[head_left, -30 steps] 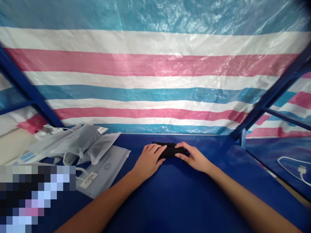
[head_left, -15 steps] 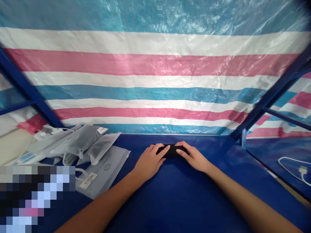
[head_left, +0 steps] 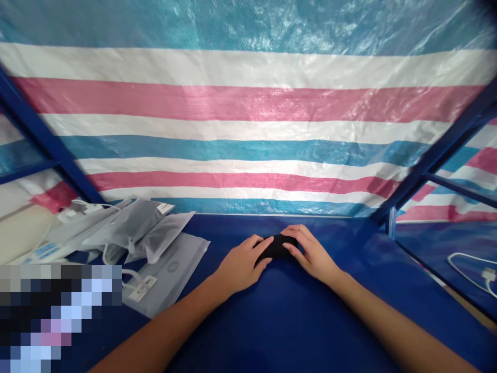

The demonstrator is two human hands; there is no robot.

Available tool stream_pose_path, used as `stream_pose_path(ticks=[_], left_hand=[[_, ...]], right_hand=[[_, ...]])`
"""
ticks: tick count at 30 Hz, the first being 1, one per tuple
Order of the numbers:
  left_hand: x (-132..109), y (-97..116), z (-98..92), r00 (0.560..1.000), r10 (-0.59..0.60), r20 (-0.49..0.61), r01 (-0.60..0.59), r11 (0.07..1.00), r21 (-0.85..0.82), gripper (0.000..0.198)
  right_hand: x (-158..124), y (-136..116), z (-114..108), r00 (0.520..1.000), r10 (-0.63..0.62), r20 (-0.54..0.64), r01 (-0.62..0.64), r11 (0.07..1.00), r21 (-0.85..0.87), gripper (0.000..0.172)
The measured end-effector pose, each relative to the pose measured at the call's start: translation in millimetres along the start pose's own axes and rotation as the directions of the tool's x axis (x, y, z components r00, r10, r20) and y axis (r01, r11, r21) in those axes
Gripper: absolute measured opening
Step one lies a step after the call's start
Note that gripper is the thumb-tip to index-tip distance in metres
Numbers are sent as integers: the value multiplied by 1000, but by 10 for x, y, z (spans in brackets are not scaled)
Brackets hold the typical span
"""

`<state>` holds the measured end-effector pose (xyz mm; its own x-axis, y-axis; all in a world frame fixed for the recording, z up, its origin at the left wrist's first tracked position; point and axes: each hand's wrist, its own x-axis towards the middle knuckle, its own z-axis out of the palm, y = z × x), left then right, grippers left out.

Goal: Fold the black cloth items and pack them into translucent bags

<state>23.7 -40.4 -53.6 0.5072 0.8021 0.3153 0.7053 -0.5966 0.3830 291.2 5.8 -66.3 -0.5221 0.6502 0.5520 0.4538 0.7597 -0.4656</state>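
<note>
Between my two hands is a small, dark black object (head_left: 277, 247), longer than it is wide, resting on the blue surface (head_left: 287, 316). Its surface is matte; its exact kind cannot be made out. My left hand (head_left: 241, 265) grips its left end, with fingers over the top and the thumb along the near side. At the other end, my right hand (head_left: 313, 254) has its fingers curled over the far edge and its thumb pressed to the near side. Both ends of the object are partly hidden by the fingers.
Grey translucent zip pouches (head_left: 171, 277) lie piled on the left, with a white cable and plug (head_left: 143, 288) among them. A striped plastic sheet (head_left: 248, 103) hangs behind, between blue metal bars (head_left: 423, 163). Beyond the right bar lies a white USB cable (head_left: 488, 273).
The black object now sits slanted, its left end nearer to me and its right end farther away. Both hands have shifted slightly with it, still holding it.
</note>
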Motion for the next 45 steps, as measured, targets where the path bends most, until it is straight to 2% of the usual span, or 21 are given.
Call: stream_pose_path(ticks=[4,7,11,14,17,19,22,25,34,37,41,43,45], left_hand=[[-5,17,-56,999,-33,26,34,998,-49,50],[-3,49,-117,995,-68,74,74,994,-75,46],[-20,98,-140,989,-97,114,112,985,-131,43],[-44,125,-101,991,-121,55,127,985,-115,42],[-62,116,-42,992,-117,-43,117,993,7,42],[-70,83,-2,993,-118,-28,119,992,29,45],[-75,22,45,990,-136,20,137,990,-27,49],[-67,-7,54,993,-117,20,119,990,-71,48],[-35,53,2,993,-110,34,115,970,-216,45],[-50,75,42,995,-97,-34,88,977,-194,44],[-49,85,41,977,-73,-199,62,996,-59,41],[-37,71,9,963,-61,-262,63,998,-3,38],[-25,51,-22,953,-58,-297,71,997,33,33]], right_hand=[[19,-48,-39,996,-50,77,48,999,23,32],[47,-83,-65,992,-19,127,8,996,85,28],[70,-111,-54,989,58,138,-83,979,186,18],[71,-108,-19,984,105,145,-136,965,224,19],[64,-96,17,982,132,138,-162,958,238,22],[61,-93,37,985,130,117,-156,958,242,23],[60,-99,56,991,108,82,-125,963,241,23],[57,-107,67,993,93,70,-107,966,234,24],[-9,-128,99,998,50,38,-54,990,130,13],[-25,-172,74,999,-27,-31,28,999,40,14],[-48,-243,44,981,-111,-157,107,994,-39,27],[-66,-271,58,984,-123,-132,124,992,-3,35],[-85,-290,95,993,-104,-56,107,993,54,48]])
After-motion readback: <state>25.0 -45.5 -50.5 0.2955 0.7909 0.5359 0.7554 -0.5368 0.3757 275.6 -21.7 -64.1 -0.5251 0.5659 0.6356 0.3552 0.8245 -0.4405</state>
